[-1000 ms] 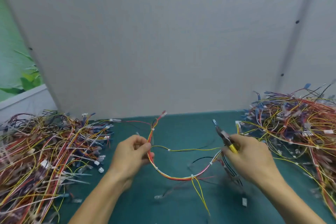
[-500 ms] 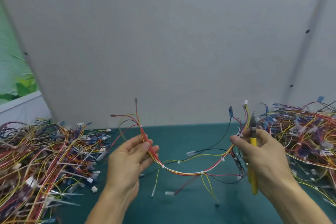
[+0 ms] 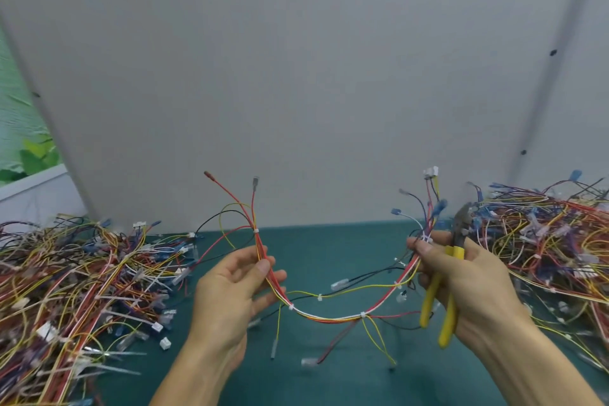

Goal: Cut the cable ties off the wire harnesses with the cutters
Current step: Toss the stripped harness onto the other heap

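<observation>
The left hand (image 3: 230, 293) is pinching one end of the single wire harness (image 3: 329, 315); the right hand (image 3: 468, 283) is gripping its other end plus one pair of yellow-handled cutters (image 3: 430, 293); the red-yellow-white bundle is sagging above mid-bench (image 3: 329, 250), six white cable ties (image 3: 362, 314) showing; two heaps, left pile (image 3: 66, 290) and right pile (image 3: 543, 247), are crowding the bench's side edges.

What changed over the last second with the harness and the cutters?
Both hands raised the wire harness, so its ends now stick up. The right hand turned the cutters upright, handles down, pinching the harness end beside them. The left hand kept its grip; the left pile and right pile stayed.
</observation>
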`<state>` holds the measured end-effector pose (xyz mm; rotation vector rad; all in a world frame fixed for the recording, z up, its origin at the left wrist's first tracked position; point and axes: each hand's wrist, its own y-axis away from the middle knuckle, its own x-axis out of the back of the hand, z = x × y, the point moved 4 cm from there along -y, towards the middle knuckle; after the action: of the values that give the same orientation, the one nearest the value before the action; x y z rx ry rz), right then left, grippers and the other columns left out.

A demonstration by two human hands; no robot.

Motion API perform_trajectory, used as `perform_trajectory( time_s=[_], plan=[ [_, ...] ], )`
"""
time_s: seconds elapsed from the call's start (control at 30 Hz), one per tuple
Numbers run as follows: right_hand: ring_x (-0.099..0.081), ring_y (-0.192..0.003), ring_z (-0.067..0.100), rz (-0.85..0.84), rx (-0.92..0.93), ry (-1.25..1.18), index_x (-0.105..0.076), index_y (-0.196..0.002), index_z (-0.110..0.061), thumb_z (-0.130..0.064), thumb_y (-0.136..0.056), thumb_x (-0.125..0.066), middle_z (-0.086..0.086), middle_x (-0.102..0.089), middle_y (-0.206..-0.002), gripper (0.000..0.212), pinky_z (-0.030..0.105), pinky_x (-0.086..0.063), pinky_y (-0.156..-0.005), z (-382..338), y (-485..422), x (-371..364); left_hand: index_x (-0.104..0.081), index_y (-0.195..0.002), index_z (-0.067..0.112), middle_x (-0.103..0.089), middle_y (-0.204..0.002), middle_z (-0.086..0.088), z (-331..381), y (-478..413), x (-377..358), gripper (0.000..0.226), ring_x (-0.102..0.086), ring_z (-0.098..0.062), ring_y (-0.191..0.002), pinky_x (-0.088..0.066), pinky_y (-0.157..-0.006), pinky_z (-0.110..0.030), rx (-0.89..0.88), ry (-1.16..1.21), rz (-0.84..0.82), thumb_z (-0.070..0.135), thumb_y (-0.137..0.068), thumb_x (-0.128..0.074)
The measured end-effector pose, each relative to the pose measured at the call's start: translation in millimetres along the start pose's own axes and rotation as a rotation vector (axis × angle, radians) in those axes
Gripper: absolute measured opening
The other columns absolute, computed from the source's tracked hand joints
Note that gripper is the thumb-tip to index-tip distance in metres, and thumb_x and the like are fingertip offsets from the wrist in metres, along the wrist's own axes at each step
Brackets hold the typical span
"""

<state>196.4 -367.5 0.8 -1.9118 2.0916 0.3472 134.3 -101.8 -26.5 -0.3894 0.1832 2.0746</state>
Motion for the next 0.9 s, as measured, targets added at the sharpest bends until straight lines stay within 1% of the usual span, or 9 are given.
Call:
perform_trajectory(
  time_s=[0.13,0.33,0.43,0.5,0.63,0.7,0.77,0.83,0.9],
  plan=[
    [-0.059,-0.059,0.018,0.053,-0.078,-0.13,-0.053,-0.094,-0.012,0.002,-0.086,-0.062,0.009,-0.07,-0.078,0.019,0.032,-0.05,-0.058,5.9,-3.7,5.2,-0.064,-0.091,0.007,-0.07,-0.082,-0.009,0.0,-1.4,3.1,0.012,-0.072,-0.022,-0.068,-0.057,-0.051,-0.03,0.026,0.006,0.032,-0.004,-0.089,-0.058],
    [-0.063,-0.048,0.013,0.137,-0.085,-0.264,-0.045,-0.075,-0.021,0.003,-0.09,-0.058,0.002,-0.072,-0.069,0.031,0.023,-0.053,-0.048,6.5,-5.9,12.8,-0.061,-0.09,0.004,-0.072,-0.07,-0.006,-10.2,-1.8,4.2,0.008,-0.071,-0.024,-0.068,-0.057,-0.049,-0.032,0.125,-0.034,0.039,-0.003,-0.088,-0.059],
    [-0.064,-0.049,0.012,0.118,-0.052,-0.223,-0.045,-0.075,-0.023,0.001,-0.089,-0.061,0.005,-0.069,-0.079,0.032,0.021,-0.051,-0.047,3.0,-1.5,9.4,-0.063,-0.093,0.003,-0.074,-0.074,-0.007,-16.2,-0.7,2.1,0.009,-0.072,-0.024,-0.07,-0.058,-0.052,-0.032,0.169,-0.067,0.033,-0.004,-0.089,-0.058],
    [-0.064,-0.053,0.012,0.117,-0.016,-0.17,-0.047,-0.077,-0.023,-0.001,-0.087,-0.063,0.007,-0.066,-0.086,0.029,0.026,-0.051,-0.053,1.8,0.7,6.9,-0.065,-0.094,0.004,-0.075,-0.079,-0.006,-19.2,-0.4,1.7,0.01,-0.072,-0.021,-0.071,-0.059,-0.055,-0.032,0.191,-0.109,0.013,-0.002,-0.09,-0.059],
    [-0.064,-0.055,0.01,0.135,0.093,-0.101,-0.055,-0.082,-0.02,0.0,-0.085,-0.066,0.008,-0.067,-0.084,0.023,0.029,-0.049,-0.061,-4.1,6.1,-0.7,-0.069,-0.088,0.006,-0.066,-0.078,-0.002,-28.8,1.7,3.2,0.011,-0.062,-0.017,-0.075,-0.048,-0.072,-0.031,0.209,-0.415,-0.117,0.014,-0.091,-0.063],
    [-0.064,-0.058,0.01,0.137,0.148,-0.064,-0.059,-0.084,-0.019,-0.002,-0.084,-0.068,0.005,-0.068,-0.08,0.019,0.027,-0.051,-0.06,-8.2,6.8,-5.6,-0.07,-0.085,0.006,-0.06,-0.073,0.0,-34.3,1.8,6.7,0.018,-0.052,-0.017,-0.074,-0.04,-0.072,-0.031,0.173,-0.621,-0.153,0.024,-0.089,-0.066],
    [-0.063,-0.058,0.009,0.12,0.197,-0.015,-0.062,-0.086,-0.018,-0.004,-0.083,-0.07,-0.001,-0.069,-0.072,0.017,0.022,-0.052,-0.058,-15.4,4.4,-11.6,-0.071,-0.087,0.014,-0.067,-0.073,0.002,-35.9,3.6,7.8,0.021,-0.054,-0.016,-0.073,-0.04,-0.071,-0.03,0.111,-0.813,-0.175,0.034,-0.086,-0.067],
    [-0.061,-0.055,0.005,0.093,0.249,0.023,-0.064,-0.086,-0.018,-0.005,-0.083,-0.072,-0.007,-0.067,-0.064,0.015,0.018,-0.05,-0.054,-28.9,1.3,-18.4,-0.07,-0.099,0.024,-0.071,-0.092,0.004,-35.2,7.0,7.0,0.026,-0.061,-0.013,-0.089,-0.045,-0.079,-0.028,0.029,-1.065,-0.177,0.044,-0.084,-0.065],
    [-0.06,-0.054,0.005,0.08,0.31,0.059,-0.064,-0.086,-0.019,-0.006,-0.082,-0.072,-0.008,-0.066,-0.063,0.016,0.016,-0.049,-0.053,-48.5,-2.2,-22.7,-0.064,-0.117,0.029,-0.065,-0.116,0.009,-33.3,11.4,6.8,0.038,-0.057,-0.013,-0.112,-0.043,-0.091,-0.025,-0.049,-1.282,-0.182,0.048,-0.084,-0.063]
  ],
)
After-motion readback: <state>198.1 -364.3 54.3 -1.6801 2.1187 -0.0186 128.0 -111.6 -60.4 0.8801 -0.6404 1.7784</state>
